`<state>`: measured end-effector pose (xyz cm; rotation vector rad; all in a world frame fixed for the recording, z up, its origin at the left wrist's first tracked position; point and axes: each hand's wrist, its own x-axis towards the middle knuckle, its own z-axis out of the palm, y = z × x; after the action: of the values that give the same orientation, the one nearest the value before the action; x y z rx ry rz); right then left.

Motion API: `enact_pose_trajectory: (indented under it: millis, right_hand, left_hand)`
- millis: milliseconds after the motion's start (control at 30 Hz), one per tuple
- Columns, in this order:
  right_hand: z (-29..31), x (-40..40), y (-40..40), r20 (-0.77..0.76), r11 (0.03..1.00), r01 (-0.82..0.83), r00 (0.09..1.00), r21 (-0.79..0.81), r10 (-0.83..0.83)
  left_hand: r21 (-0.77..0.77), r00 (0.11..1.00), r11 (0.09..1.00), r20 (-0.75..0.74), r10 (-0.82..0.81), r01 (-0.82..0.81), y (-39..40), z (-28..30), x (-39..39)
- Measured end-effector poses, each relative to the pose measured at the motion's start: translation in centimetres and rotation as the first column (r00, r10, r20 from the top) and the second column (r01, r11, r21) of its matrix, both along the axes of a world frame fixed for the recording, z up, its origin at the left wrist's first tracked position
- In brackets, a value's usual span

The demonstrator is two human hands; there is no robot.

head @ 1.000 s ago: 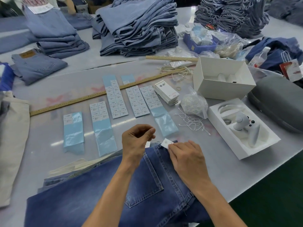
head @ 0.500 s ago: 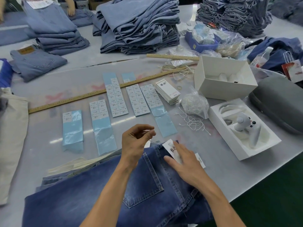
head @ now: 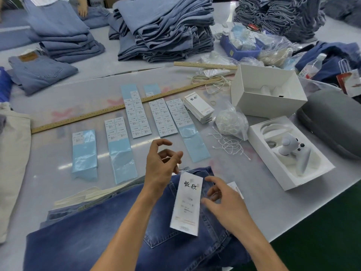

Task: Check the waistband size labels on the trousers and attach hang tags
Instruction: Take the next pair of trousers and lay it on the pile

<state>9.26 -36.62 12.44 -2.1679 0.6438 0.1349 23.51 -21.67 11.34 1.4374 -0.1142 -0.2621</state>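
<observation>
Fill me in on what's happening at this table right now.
A person is tagging dark blue jeans spread on the table. The left hand is raised above the waistband, fingertips pinched, apparently on a thin string. The white hang tag hangs over the jeans, and the right hand hovers open beside it. Sticker sheets lie beyond.
</observation>
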Motion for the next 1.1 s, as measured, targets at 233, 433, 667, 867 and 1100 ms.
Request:
enact_pose_trajectory:
  millis: [233,433,667,867,1100]
  right_hand:
    - [-0.8,2.6,2.3,0.201,0.937,-0.094,0.965,-0.337,0.169]
    - [-2.5,4.5,2.6,0.176,0.929,-0.087,0.971,-0.36,0.159]
    - [-3.0,4.7,2.6,0.199,0.905,-0.066,0.966,-0.42,0.162]
    - [-3.0,4.5,2.2,0.262,0.922,-0.029,0.955,-0.386,0.14]
    - [-3.7,3.9,1.5,0.283,0.993,0.119,0.952,0.021,-0.12]
  left_hand:
    - [0.114,0.996,0.99,0.037,-0.085,0.08,0.0,-1.0,-0.4]
    - [0.155,0.991,0.979,0.017,-0.134,0.129,0.7,-1.5,-0.4]
    - [0.192,0.975,0.956,-0.051,-0.217,0.223,1.5,-2.0,-0.8]
    - [0.249,0.979,0.947,-0.031,-0.201,0.202,1.1,-1.8,-0.8]
    - [0.289,0.966,0.924,-0.009,-0.258,0.249,0.4,-1.8,-0.8]
